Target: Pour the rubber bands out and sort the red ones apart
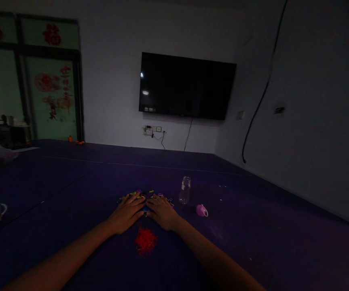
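Colored bits [160, 195]: here they are, a loose spread of small pieces just left of the bottle [185, 190], yellow, purple and blue peeking out around the fingers.
Left hand [128, 213]: palm down, left of the bottle, fingers out long and resting over the bits.
Right hand [163, 213]: in between the left hand and the bottle, flat as well, fingertips on the bits, and the 2 thumbs come close.
Grip: wide and flat on both sides; can't tell whether any piece is caught under the palms.
Red pile [145, 241]: nearer the person than the bottle and to its left, clear of both hands.
Bottle: see-through and standing upright on the dark table [95, 182].
Pink cap [201, 210]: right of the bottle, a little nearer, ring handle showing.
TV [186, 87]: up on the wall beyond the bottle, screen dark.
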A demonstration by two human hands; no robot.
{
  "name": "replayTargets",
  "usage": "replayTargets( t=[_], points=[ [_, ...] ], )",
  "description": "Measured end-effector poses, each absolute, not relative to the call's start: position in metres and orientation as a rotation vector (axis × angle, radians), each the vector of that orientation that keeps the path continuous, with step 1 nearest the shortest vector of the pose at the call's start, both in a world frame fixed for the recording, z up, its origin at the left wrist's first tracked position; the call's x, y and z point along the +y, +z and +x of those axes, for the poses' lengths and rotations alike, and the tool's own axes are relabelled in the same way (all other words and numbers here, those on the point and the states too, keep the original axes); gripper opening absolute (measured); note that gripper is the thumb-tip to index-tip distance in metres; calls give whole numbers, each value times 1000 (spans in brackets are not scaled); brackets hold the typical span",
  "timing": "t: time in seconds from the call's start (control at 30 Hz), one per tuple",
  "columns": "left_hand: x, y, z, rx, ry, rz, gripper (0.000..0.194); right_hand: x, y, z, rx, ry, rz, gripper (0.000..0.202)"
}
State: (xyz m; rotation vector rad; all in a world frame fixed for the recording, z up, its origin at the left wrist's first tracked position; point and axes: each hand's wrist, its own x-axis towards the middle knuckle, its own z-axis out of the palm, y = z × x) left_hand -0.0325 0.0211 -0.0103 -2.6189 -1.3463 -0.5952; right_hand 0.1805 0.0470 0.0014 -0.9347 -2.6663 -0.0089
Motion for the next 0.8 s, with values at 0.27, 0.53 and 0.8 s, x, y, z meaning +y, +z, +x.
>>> replayTargets(
  t=[0.27, 0.53, 0.8],
  points=[
    [19, -7, -32, -1419, -543, -2639, 41, 44, 9, 181, -2663, -37, -854, 34],
    [18, -6, -32, -1361, -572, -2636, 37, 49, 4, 179, -2632, -95, -762, 26],
    [18, -6, -33, -1261, -642, -2619, 34, 51, 0, 179, -2589, -142, -707, 21]
  ],
)
